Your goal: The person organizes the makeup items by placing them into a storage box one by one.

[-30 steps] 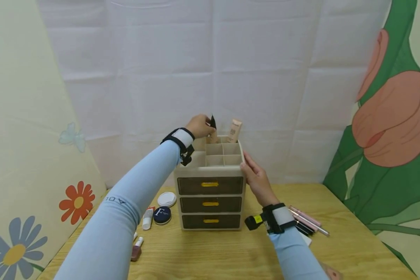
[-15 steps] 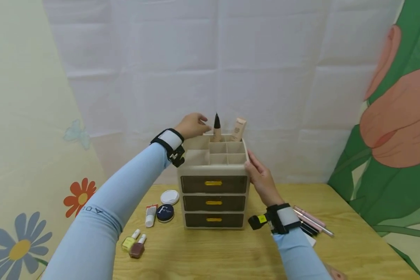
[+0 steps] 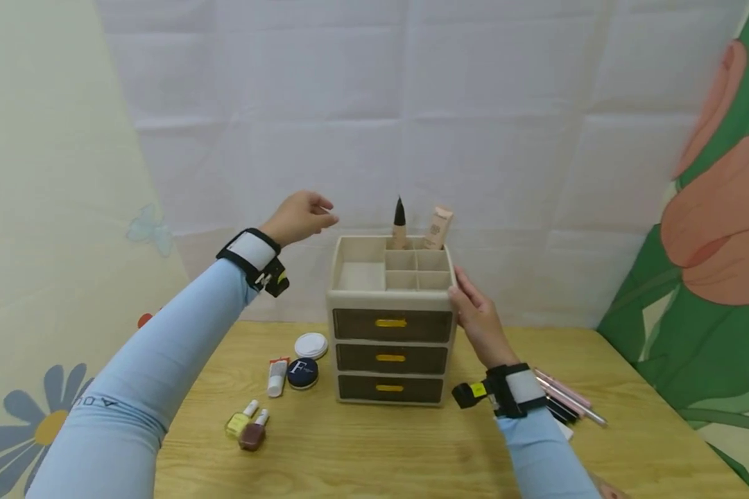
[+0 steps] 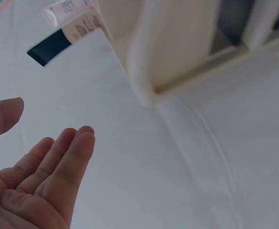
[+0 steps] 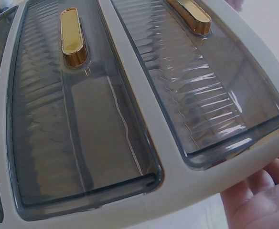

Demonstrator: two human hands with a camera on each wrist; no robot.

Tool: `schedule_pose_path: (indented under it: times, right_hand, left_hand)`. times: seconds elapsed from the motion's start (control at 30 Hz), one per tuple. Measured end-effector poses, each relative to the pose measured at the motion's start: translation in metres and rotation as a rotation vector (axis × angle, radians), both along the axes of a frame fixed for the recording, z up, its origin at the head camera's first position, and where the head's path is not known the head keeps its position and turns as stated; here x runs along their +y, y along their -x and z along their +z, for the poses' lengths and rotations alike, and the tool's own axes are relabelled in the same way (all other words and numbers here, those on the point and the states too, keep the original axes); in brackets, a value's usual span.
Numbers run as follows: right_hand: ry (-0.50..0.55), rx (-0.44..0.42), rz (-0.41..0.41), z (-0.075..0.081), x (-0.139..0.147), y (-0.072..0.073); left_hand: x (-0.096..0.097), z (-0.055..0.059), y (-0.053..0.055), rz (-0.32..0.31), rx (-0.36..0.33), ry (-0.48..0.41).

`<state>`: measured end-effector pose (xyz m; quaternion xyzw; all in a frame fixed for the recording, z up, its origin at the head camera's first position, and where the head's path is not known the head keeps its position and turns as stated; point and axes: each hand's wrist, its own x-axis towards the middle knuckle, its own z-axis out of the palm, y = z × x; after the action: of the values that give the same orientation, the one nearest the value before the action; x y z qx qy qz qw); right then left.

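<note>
A cream makeup organizer (image 3: pixel 392 300) with three dark drawers stands on the table. In its divided top, a tube with a black cap (image 3: pixel 399 223) and a pale pink BB cream tube (image 3: pixel 439 227) stand upright in the back compartments. My left hand (image 3: pixel 306 217) is in the air left of the organizer, fingers apart from everything; the left wrist view shows its palm bare, with the black-capped tube (image 4: pixel 63 42) beyond. My right hand (image 3: pixel 479 319) holds the organizer's right side, thumb at the front corner. Its fingers (image 5: pixel 254 191) lie along the side wall in the right wrist view.
Left of the organizer lie a white round puff (image 3: pixel 311 345), a navy compact (image 3: pixel 302 374), a small white-and-red tube (image 3: pixel 277 378), and yellow (image 3: pixel 238 423) and mauve (image 3: pixel 252 433) nail polish bottles. Pink, silver and black makeup sticks (image 3: pixel 564 398) lie beside the right forearm.
My left hand has let go of the black-capped tube, now standing in the organizer, and has moved left away from it. The right hand stays on the organizer's side.
</note>
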<state>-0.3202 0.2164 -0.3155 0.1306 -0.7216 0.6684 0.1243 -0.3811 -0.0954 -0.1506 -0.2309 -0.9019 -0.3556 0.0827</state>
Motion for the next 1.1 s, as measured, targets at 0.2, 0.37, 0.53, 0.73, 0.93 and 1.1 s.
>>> schedule_pose_path:
  times: [0.2,0.37,0.53,0.73,0.93,1.1]
  right_hand:
    - [0.01,0.01,-0.001,-0.001,0.004,-0.001]
    - [0.009,0.011,0.005,-0.001,0.006,0.0]
    - [0.006,0.014,0.006,-0.001,0.008,-0.001]
    - [0.012,0.014,-0.002,0.0,0.013,-0.002]
    - [0.015,0.006,-0.002,0.001,0.015,-0.004]
    - [-0.001,0.002,-0.003,0.001,0.016,-0.006]
  left_hand:
    - [-0.029,-0.027,0.0,0.036,-0.031,0.097]
    - [-0.046,-0.058,0.0,0.074,-0.024,0.139]
    - [-0.057,-0.089,0.001,0.107,-0.008,0.209]
    - [-0.064,-0.126,0.005,0.131,-0.038,0.291]
    - [-0.073,-0.17,0.008,0.147,-0.075,0.331]
    - [-0.079,-0.198,0.005,0.2,-0.12,0.377]
